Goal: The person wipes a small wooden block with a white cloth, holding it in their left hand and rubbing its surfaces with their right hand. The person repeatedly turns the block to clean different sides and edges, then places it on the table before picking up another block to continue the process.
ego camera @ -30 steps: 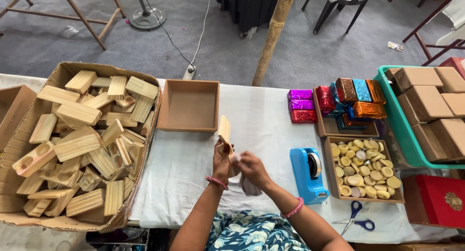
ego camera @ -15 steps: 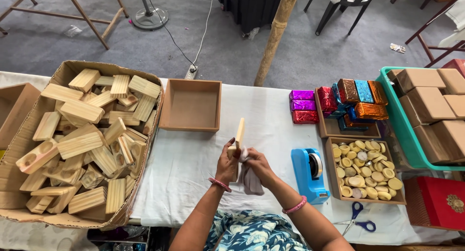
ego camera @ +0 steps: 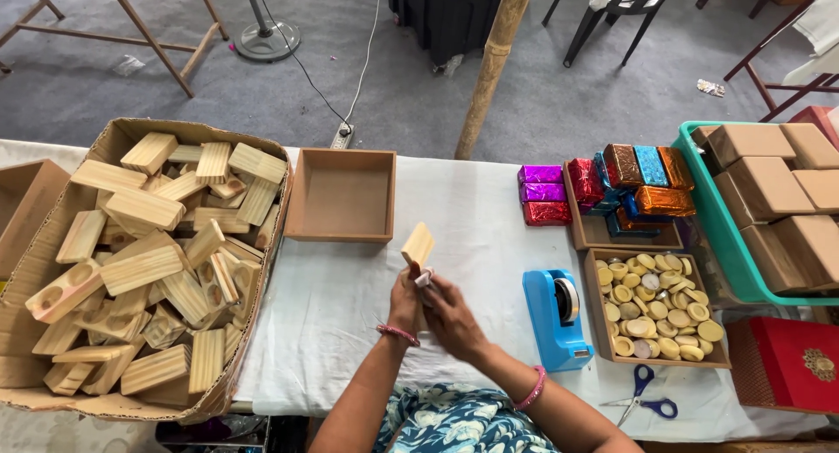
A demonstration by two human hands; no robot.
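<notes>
Wooden block (ego camera: 418,243), one pale, flat rectangular piece, stands upright above the white-clothed worktop (ego camera: 341,304), with the left hand (ego camera: 405,300) and the right hand (ego camera: 450,318) both closing their fingers around its lower end. Just right sit one blue plastic tape dispenser (ego camera: 556,318) and one tray of round golden discs (ego camera: 660,306). Farther off lies one empty square brown box (ego camera: 343,195); left, one cardboard carton (ego camera: 122,138) heaped with blocks.

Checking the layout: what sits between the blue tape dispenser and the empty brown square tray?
In the head view, both hands holding a pale wooden block, on white tablecloth.
</notes>
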